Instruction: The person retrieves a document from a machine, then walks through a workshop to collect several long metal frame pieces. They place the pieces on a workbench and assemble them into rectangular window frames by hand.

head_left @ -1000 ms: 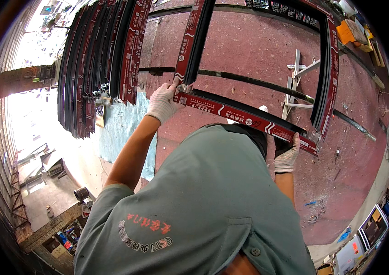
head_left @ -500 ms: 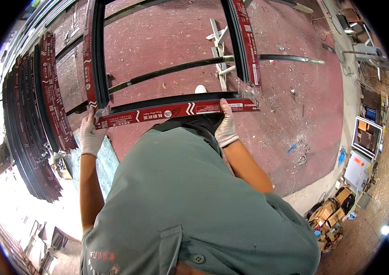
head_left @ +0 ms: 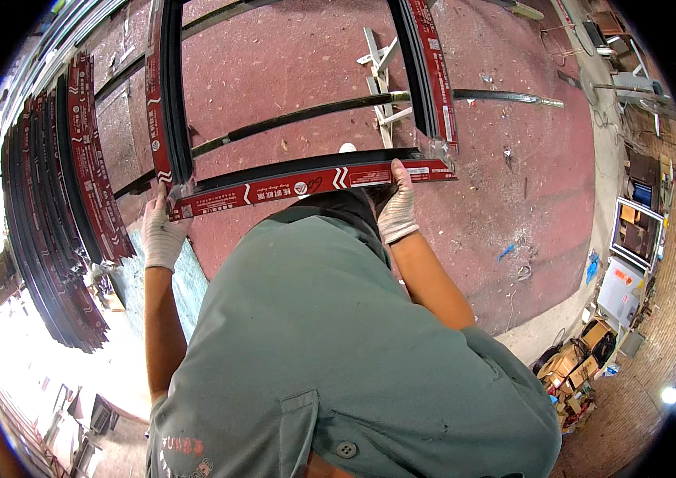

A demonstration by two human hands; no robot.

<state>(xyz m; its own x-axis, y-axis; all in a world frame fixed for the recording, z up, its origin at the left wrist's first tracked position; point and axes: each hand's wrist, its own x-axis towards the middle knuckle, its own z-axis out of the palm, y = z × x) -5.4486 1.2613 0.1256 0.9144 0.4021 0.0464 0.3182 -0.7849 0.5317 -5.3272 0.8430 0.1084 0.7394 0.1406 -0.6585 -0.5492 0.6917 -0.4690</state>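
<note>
A dark window-frame profile (head_left: 274, 190) with red printed film along its face lies crosswise in front of my waist. At its left end my gloved left hand (head_left: 164, 233) is closed, fingers at the corner beside the left side profile (head_left: 164, 103). My gloved right hand (head_left: 398, 209) grips the crosswise piece near its right end, thumb on top of the red film. Close by that end is the lower tip of the right side profile (head_left: 431, 80). Clear film or plastic shows at both corners; it obscures how tightly the pieces meet.
Dark support rails (head_left: 298, 118) run beneath the frame. Several red-filmed profiles (head_left: 51, 207) are stacked at the left. White offcuts (head_left: 382, 88) lie beyond the crosswise piece. Cardboard boxes (head_left: 581, 362) and a small white-framed window (head_left: 636, 233) stand along the right edge.
The crosswise profile has shifted slightly away from me and to the right, with both hands still on it. The gap at the right corner looks narrower.
</note>
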